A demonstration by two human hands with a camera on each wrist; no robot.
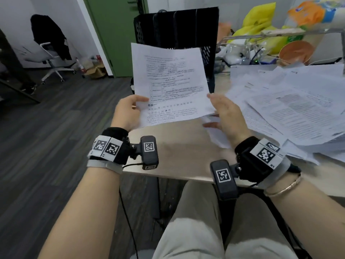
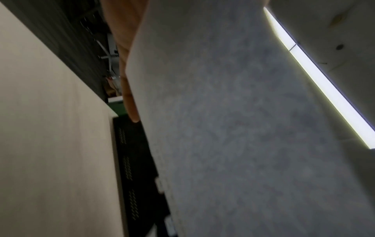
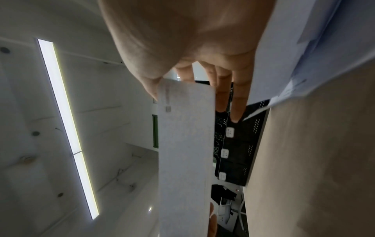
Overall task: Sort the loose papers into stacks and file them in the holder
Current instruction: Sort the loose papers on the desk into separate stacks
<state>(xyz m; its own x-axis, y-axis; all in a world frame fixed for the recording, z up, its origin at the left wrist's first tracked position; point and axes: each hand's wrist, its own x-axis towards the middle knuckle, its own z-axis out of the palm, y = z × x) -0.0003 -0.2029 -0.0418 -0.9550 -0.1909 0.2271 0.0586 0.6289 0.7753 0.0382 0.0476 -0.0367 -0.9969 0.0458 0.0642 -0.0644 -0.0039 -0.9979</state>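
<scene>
Looking through the head view, I see the left hand [image 1: 128,113] pinching the lower left edge of a printed sheet [image 1: 169,81], thumb on the face, while the right hand [image 1: 226,114] meets its lower right edge with thumb on top and fingers fairly straight; whether more pages sit behind the front 1 I cannot tell. The sheet is raised off the desk [image 1: 179,157], its long axis running up and away from me, top edge overlapping the black mesh holder [image 1: 186,28] standing straight beyond it. Both hands look about equally near the holder. The loose papers [image 1: 291,109] sprawl to the right, close by the right hand; the desk's left edge falls away beside the left hand.

From the left wrist I get the sheet's underside [image 2: 233,128] filling the frame, 1 finger [image 2: 129,89] along its edge, the holder [image 2: 131,160] dark past the desk [image 2: 50,128].

From the right wrist, the thumb and fingers [image 3: 239,99] pinch the sheet [image 3: 185,144] at its corner — fingers spread behind it — and the holder [image 3: 237,152] lies ahead, slots open toward the grip. My read: a forward push files it.
</scene>
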